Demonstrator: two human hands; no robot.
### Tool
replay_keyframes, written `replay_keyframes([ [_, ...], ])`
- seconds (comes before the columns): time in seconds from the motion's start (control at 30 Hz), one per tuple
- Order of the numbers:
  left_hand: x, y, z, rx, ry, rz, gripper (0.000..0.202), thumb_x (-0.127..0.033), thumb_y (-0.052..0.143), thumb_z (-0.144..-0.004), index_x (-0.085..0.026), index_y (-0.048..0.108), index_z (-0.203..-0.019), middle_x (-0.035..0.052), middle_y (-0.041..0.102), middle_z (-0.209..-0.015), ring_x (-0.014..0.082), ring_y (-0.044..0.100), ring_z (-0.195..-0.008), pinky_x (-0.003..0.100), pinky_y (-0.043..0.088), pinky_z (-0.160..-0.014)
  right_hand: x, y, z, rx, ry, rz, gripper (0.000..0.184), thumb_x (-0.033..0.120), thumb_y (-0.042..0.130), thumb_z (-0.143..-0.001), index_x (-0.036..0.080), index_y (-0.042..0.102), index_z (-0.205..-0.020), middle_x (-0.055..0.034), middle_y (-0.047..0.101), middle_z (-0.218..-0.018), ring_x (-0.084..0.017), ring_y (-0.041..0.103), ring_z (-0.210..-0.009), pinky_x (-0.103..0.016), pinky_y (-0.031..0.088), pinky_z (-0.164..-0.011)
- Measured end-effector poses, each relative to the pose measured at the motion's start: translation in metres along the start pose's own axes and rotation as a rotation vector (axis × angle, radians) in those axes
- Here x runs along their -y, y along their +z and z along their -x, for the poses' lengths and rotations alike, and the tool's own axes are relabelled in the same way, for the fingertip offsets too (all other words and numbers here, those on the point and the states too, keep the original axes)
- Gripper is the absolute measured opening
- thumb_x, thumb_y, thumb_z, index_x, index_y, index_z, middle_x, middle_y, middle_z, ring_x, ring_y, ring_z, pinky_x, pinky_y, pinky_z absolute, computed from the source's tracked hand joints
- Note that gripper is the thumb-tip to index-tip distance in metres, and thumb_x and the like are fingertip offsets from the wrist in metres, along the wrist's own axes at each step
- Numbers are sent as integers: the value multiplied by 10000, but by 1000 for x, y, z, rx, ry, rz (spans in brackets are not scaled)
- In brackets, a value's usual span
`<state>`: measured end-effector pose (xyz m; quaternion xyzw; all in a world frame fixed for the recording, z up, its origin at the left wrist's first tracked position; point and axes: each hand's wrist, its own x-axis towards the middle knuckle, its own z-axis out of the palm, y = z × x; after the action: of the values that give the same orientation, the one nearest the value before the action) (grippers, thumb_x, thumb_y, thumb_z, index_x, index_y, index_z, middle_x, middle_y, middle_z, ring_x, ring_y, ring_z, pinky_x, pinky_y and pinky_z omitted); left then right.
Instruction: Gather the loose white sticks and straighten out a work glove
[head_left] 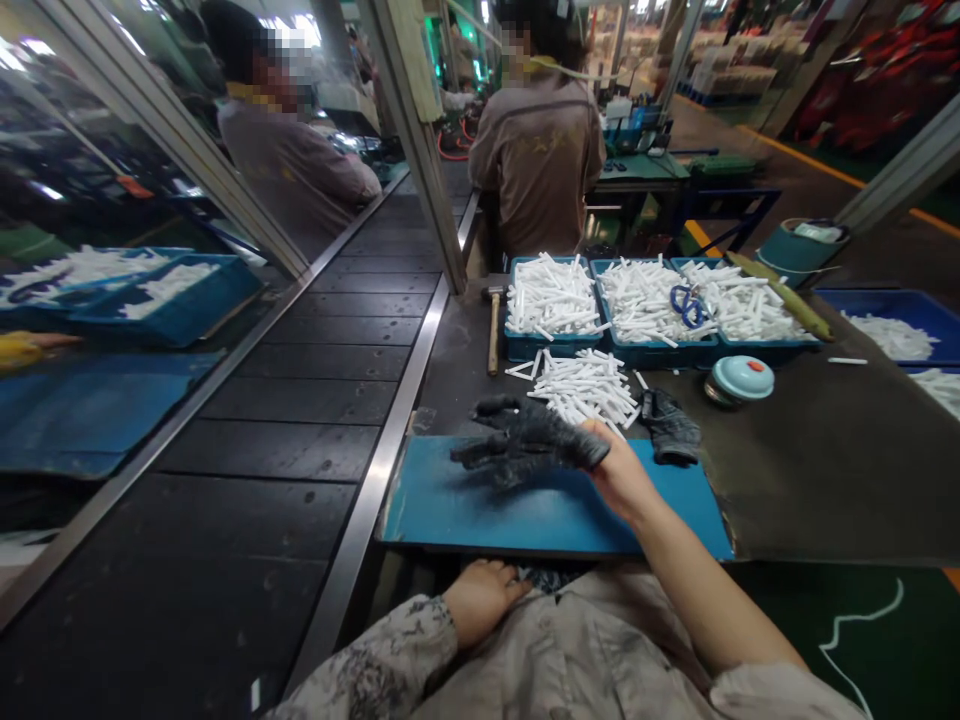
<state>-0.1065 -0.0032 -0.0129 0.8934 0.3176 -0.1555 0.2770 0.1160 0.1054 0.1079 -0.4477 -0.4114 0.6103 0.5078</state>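
Observation:
My right hand [619,472] reaches out over the blue mat [600,520], its fingers closed at the cuff of a black work glove [517,440]. The glove's fingers spread out toward the left above the mat. A second black glove [672,428] lies crumpled at the mat's back right edge. My left hand [486,600] rests on my lap, bare, fingers stretched out and holding nothing. Just behind the held glove, a loose pile of short white sticks [585,385] lies on the table.
Behind the pile stand teal bins [555,345] full of white sticks, with blue-handled scissors [688,306] on top. A hammer [493,335] lies beside them; a round lidded container [741,380] sits right. The conveyor [285,400] runs along my left. Two co-workers [532,150] are farther up.

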Motion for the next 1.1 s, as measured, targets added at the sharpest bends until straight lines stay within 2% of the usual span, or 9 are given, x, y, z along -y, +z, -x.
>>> replay_keyframes([
  [0.13, -1, -1, 1, -26, 12, -3, 415, -230, 505, -871, -223, 523, -1285, 119, 632, -1095, 281, 592, -982, 405, 460, -803, -27, -11, 24, -26, -98, 809, 196, 313, 591, -785, 203, 509, -925, -58, 625, -908, -201, 605, -749, -343, 494, -689],
  [0.23, -4, -5, 2, -43, 36, 2, 409, -233, 520, -870, -237, 528, -1279, 103, 640, -1090, 278, 595, -974, 398, 463, -788, -30, -17, 32, 53, -464, 1309, 379, 165, 502, -858, 215, 529, -1233, -119, 588, -1167, -256, 584, -1001, -412, 488, -839],
  [0.33, -8, -9, 3, -75, 45, -13, 371, -203, 502, -895, -239, 546, -1261, 84, 650, -1081, 271, 601, -962, 383, 463, -764, -29, -19, 26, 300, -832, 1449, 517, 31, 440, -860, 270, 521, -1312, -87, 459, -1406, -273, 403, -1284, -465, 410, -999],
  [0.4, -11, -12, 4, -120, 72, -39, 318, -173, 523, -888, -217, 585, -1197, 67, 668, -1014, 251, 614, -907, 347, 455, -706, -30, -17, 21, 421, -917, 1423, 416, 35, 449, -873, 250, 610, -1190, -64, 454, -1425, -268, 359, -1324, -473, 398, -1017],
  [0.53, -15, -18, 8, -297, 226, -74, 176, -139, 567, -881, -180, 625, -1043, 17, 681, -928, 185, 614, -796, 302, 413, -599, -33, -4, 19, 337, -670, 1157, 160, 192, 517, -904, 206, 670, -951, -82, 591, -1240, -214, 556, -1099, -372, 475, -912],
  [0.67, -18, -30, 15, -470, 329, -97, 223, -144, 475, -938, -189, 582, -1129, 3, 677, -1061, 168, 604, -797, 301, 401, -566, -37, 13, 24, 119, -322, 824, 223, 315, 486, -929, 186, 653, -855, -60, 640, -917, -166, 603, -843, -290, 477, -765],
  [0.77, -19, -38, 17, -626, 362, -72, 265, -140, 382, -969, -170, 585, -1135, 27, 676, -1110, 173, 615, -803, 299, 426, -609, -39, 20, 29, 236, -127, 778, 130, 266, 536, -870, 193, 644, -871, -13, 628, -798, -141, 563, -694, -261, 439, -643],
  [0.97, -15, -33, 16, -887, 262, 85, 505, -390, 289, -999, -168, 658, -735, 43, 609, -589, 151, 545, -536, 262, 390, -528, -38, 32, 48, 570, -252, 1015, 259, 121, 562, -766, 222, 633, -994, -19, 632, -975, -176, 578, -916, -276, 417, -783],
  [1.1, -17, -29, 13, -826, 79, 338, 534, -483, 314, -975, -177, 685, -743, 47, 630, -630, 149, 549, -564, 233, 410, -553, -51, 47, 56, 487, -310, 1000, 203, 131, 531, -812, 226, 641, -954, -15, 624, -916, -160, 584, -859, -259, 411, -743],
])
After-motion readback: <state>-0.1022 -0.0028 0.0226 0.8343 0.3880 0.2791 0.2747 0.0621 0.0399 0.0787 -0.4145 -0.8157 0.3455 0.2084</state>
